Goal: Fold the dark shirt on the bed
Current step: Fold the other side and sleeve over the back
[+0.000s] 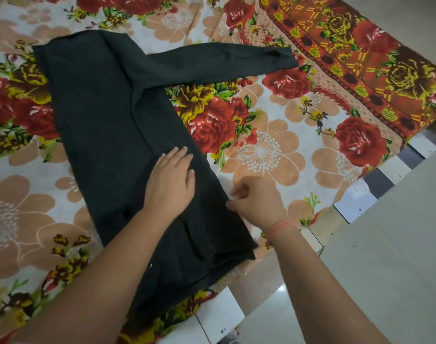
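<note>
Shirt first: the dark shirt (107, 115) is lying flat on the flower-printed bed (266, 150), folded into a long narrow strip, its long axis running diagonally from the far left down to the near edge of the bed, where the near end is sitting right at the mattress edge. One sleeve (212, 63) is sticking out from the far end, stretching off to the right with its cuff pointing at the red-brown border (360, 70) of the sheet and stopping just short of it. The left hand (171, 180) is lying palm-down on the near half of the shirt, fingers straight and together, pressing the cloth flat. The right hand (257, 199) is sitting at the shirt's right-hand edge with its fingers curled in; it is blurred, and I cannot tell whether it is actually pinching the fabric. A thin orange thread band (282, 225) is circling that wrist. To the right, pale floor tiles (385, 269) are showing beyond the bed's edge.
</note>
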